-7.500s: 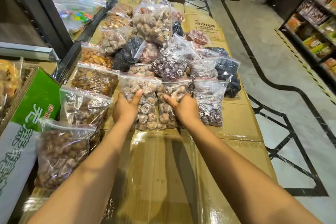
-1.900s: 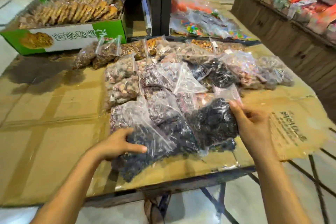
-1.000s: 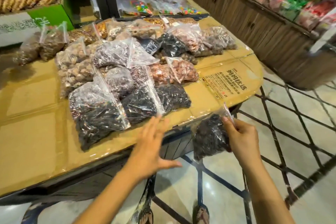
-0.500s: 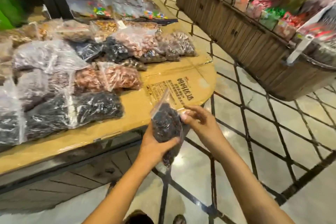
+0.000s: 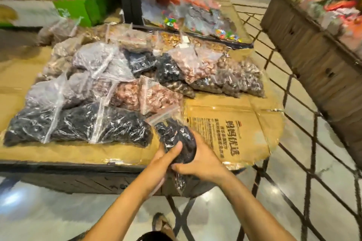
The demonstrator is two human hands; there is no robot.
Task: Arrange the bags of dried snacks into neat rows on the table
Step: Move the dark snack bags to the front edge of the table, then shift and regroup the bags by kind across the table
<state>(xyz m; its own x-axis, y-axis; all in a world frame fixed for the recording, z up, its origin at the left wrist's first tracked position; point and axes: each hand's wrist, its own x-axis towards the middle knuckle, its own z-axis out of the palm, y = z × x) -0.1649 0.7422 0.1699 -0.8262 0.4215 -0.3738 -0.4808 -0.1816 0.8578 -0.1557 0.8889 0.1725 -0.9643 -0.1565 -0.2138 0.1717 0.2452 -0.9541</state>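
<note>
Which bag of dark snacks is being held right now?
The dark bag at the table's near edge, gripped by the left hand and right hand; the other dark bags lie untouched.

Clear, crinkly, glossy plastic bags point(image 5: 121, 125) lie on a table point(image 5: 235, 129) covered in tan cardboard under shiny tape, beside a rough brown wooden counter point(image 5: 305, 45) and a polished, reflective stone floor point(image 5: 293, 178).

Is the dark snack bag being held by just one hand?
No, both the left hand and right hand grip the dark snack bag.
</note>
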